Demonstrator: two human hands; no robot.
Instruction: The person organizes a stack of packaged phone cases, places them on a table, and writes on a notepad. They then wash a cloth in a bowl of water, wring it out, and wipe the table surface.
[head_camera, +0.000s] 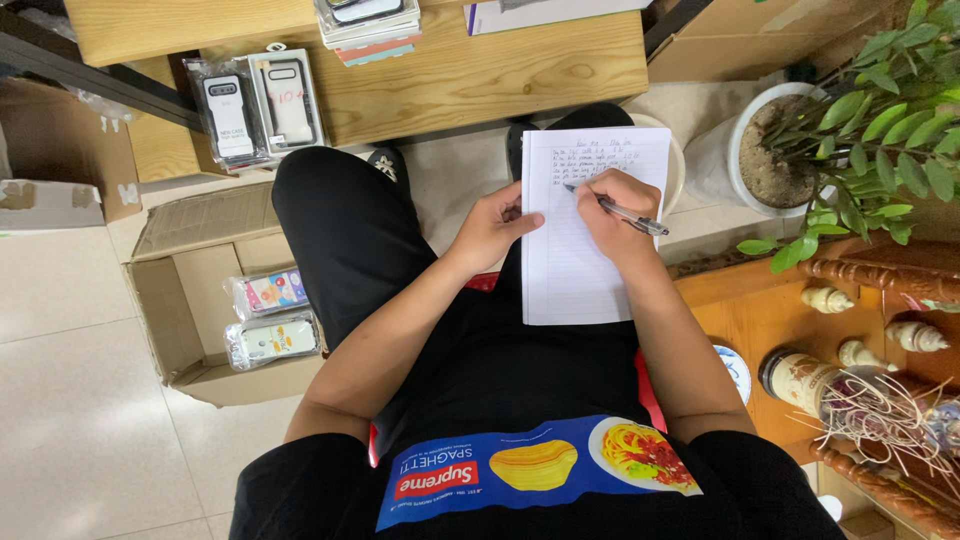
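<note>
A lined sheet of white paper (580, 262) rests on my right thigh, with several handwritten lines at its top. My right hand (618, 205) grips a silver pen (630, 214), whose tip touches the paper under the written lines. My left hand (492, 226) presses its fingers on the sheet's left edge. I sit in black trousers and a black shirt with a colourful print.
An open cardboard box (170, 290) on the tiled floor at left holds two packaged phone cases (272, 316). More packaged cases (258, 104) lean on a wooden bench (480, 75). A potted plant (860, 130) and a wooden cabinet (790, 330) with ornaments stand at right.
</note>
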